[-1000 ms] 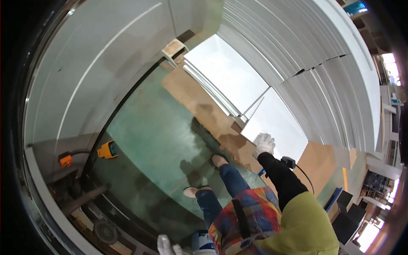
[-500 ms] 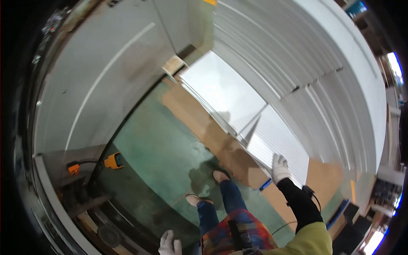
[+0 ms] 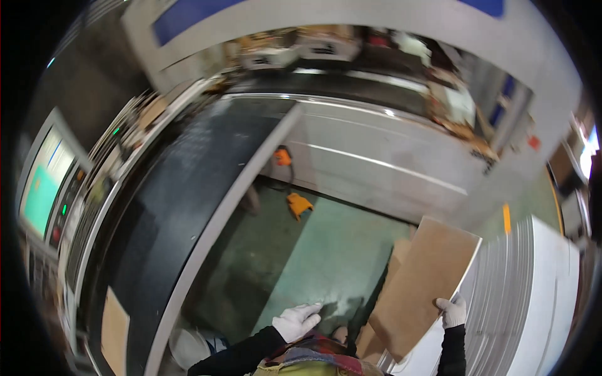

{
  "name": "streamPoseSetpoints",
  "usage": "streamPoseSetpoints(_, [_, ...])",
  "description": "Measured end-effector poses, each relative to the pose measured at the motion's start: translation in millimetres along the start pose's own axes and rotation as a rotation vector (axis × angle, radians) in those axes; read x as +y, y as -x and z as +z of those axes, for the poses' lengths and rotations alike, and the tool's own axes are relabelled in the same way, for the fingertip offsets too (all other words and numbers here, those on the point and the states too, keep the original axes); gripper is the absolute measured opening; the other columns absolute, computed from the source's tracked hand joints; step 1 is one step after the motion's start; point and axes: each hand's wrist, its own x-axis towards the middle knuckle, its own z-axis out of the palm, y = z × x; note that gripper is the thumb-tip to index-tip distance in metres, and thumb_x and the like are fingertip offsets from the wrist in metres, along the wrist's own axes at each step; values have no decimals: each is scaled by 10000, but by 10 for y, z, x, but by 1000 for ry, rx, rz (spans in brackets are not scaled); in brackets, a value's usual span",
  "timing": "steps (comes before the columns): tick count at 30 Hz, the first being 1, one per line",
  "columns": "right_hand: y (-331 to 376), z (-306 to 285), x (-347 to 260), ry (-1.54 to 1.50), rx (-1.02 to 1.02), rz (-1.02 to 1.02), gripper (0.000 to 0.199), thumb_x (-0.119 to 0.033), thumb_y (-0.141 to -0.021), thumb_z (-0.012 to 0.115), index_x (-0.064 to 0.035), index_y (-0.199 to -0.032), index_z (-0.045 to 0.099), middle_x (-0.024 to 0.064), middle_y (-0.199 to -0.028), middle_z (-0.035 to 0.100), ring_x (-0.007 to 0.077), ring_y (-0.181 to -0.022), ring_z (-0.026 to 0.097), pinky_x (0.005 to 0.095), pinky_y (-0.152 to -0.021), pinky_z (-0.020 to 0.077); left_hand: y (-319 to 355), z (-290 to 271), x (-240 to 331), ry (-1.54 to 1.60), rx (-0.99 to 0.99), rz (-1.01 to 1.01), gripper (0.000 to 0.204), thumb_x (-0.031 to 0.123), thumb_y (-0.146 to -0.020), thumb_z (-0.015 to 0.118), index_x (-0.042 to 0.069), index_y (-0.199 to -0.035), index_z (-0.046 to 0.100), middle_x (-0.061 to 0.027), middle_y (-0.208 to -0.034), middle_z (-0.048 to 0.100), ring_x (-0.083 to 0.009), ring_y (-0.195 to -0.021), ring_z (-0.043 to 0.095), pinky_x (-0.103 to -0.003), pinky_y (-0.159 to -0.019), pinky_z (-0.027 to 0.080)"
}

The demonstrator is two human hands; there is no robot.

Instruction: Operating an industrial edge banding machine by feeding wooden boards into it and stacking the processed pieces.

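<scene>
The right hand (image 3: 453, 311), white-gloved, has its fingers pinching the lower right edge of a brown board (image 3: 423, 285), which is tilted up above the green floor (image 3: 326, 263). The left hand (image 3: 296, 321), gloved too, hangs free with fingers loosely spread. Stacked white sheets (image 3: 533, 301) lie just right.

The right hand (image 3: 453, 311), white-gloved on a dark sleeve, grips the brown board's (image 3: 424, 286) lower edge; the gloved left hand (image 3: 296, 321) seems open, well apart from it.
</scene>
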Motion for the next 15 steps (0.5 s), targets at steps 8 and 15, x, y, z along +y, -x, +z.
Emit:
streamPoseSetpoints(8, [-745, 2354, -1075, -549, -365, -300, 399, 9, -751, 607, 73, -1138, 540, 140, -1056, 643, 248, -934, 641, 348, -832, 524, 62, -692, -300, 788, 145, -559, 591, 477, -910, 532, 16, -1278, 502, -112, -1135, 613, -197, -988, 593, -313, -858, 464])
streamPoseSetpoints(15, [-1029, 4681, -1708, -632, -654, -63, 425, -21, -831, 568, 58, -1238, 474, 168, -1235, 557, 296, -1120, 561, 423, -969, 449, -440, -1956, -559, 1535, 747, 21, 636, 105, -810, 684, -85, -1327, 367, -156, -1278, 526, -245, -1179, 505, -363, -1010, 378])
